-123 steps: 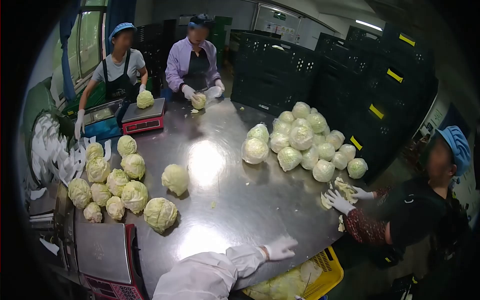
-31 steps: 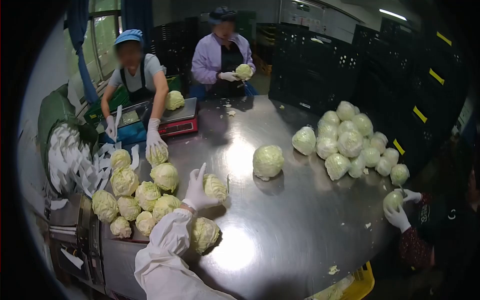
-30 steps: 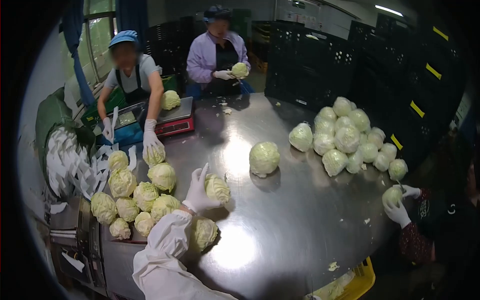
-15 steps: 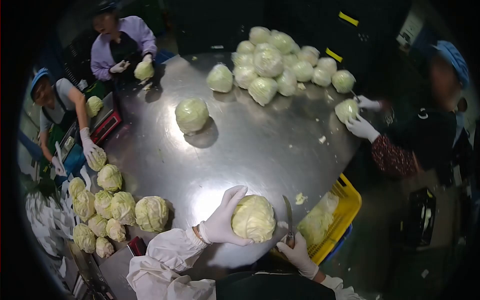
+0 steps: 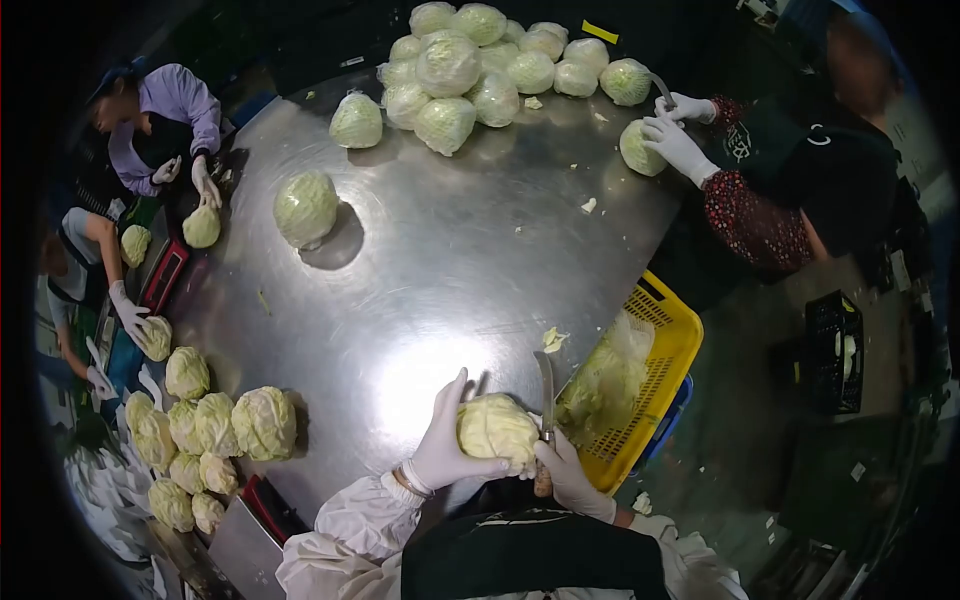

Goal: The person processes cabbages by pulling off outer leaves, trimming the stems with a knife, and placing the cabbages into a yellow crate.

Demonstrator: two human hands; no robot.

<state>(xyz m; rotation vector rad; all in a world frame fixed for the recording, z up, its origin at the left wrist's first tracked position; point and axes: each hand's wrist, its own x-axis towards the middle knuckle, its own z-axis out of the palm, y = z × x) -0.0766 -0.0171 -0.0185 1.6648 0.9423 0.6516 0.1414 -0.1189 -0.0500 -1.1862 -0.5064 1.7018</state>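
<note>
My left hand (image 5: 445, 445), in a white glove, grips a trimmed pale cabbage (image 5: 496, 430) from its left side near the table's front edge. My gloved right hand (image 5: 572, 475) is closed round the wooden handle of a curved knife (image 5: 547, 400), whose blade points away from me. The knife and the right fingers come right up against the cabbage's right side. A scrap of leaf (image 5: 554, 340) lies just beyond the blade tip.
A yellow crate (image 5: 680, 330) with leaves stands at the right. Several cabbages (image 5: 264, 423) sit at left, wrapped ones (image 5: 447, 63) are piled at the back, and one wrapped cabbage (image 5: 306, 209) stands mid-table. Co-workers handle cabbages at left and right.
My right hand has brought the knife left, up to the cabbage, which has turned in my left hand. The view has shifted to the right. The right co-worker's hands have come together by their cabbage.
</note>
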